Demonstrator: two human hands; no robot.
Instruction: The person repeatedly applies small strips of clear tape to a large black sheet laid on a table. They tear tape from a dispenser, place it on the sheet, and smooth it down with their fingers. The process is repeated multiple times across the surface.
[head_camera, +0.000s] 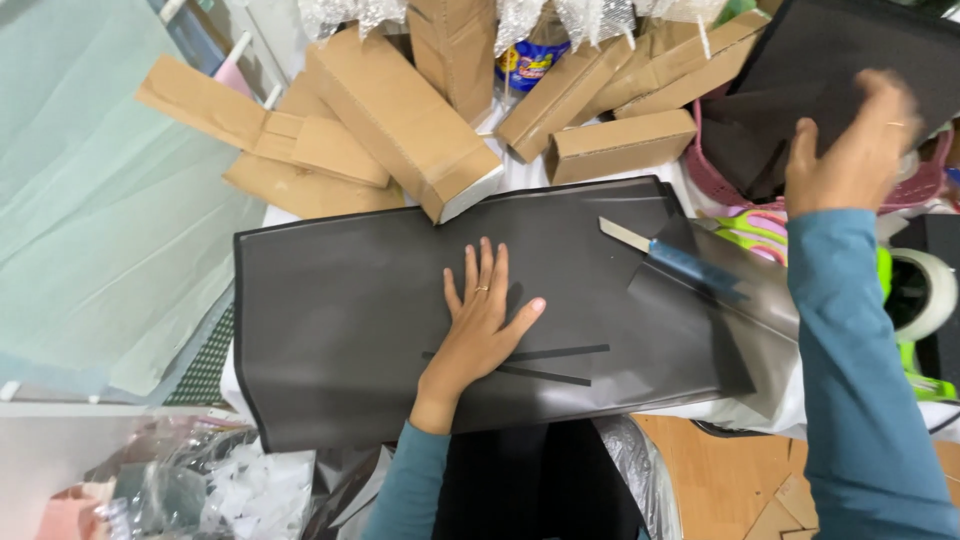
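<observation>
A large dark grey sheet (340, 330) lies flat across the work surface. My left hand (480, 325) rests palm down on its middle, fingers spread, holding nothing. Two thin cut strips (560, 362) lie just right of that hand. A blue-handled utility knife (670, 258) lies on a smaller piece of dark sheet (700, 320) at the right. My right hand (850, 150) is raised at the upper right, blurred, against a stack of black sheets (830, 60) that sits in a pink basket (715, 175). Whether it grips them I cannot tell.
Several brown cardboard boxes (400, 110) are piled along the back. Pale green paper (90, 200) covers the left. A tape dispenser with a white roll (925, 300) stands at the right edge. Clear plastic bags (230, 490) lie at lower left.
</observation>
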